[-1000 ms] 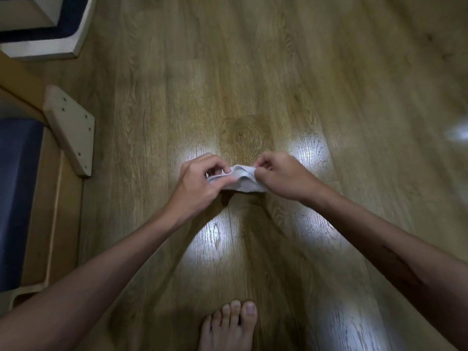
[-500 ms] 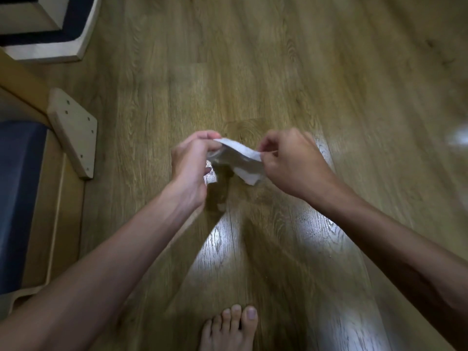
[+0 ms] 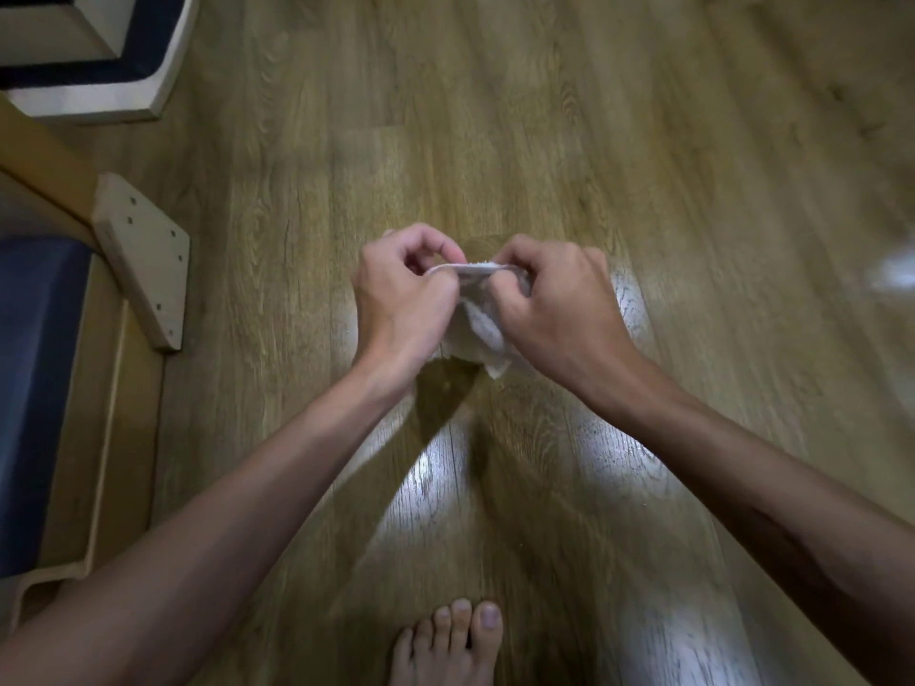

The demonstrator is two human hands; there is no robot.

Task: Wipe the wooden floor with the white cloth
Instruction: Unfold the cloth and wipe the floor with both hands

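A small white cloth (image 3: 479, 325) hangs bunched between my two hands, held up above the wooden floor (image 3: 544, 141). My left hand (image 3: 403, 302) pinches its upper left edge with curled fingers. My right hand (image 3: 557, 302) grips the upper right edge, knuckles up. Both hands sit close together, almost touching, and hide much of the cloth; a crumpled corner droops below them.
A light wooden furniture leg with a bolted plate (image 3: 143, 259) and a dark blue cushion (image 3: 34, 388) stand at the left. A white and navy box edge (image 3: 99, 66) lies at the top left. My bare foot (image 3: 448, 646) rests at the bottom centre. Glossy light patches show on the planks.
The cloth was stretched between my hands near the floor, then lifted. Now my hands have come closer together, and the cloth is gathered and hanging down.
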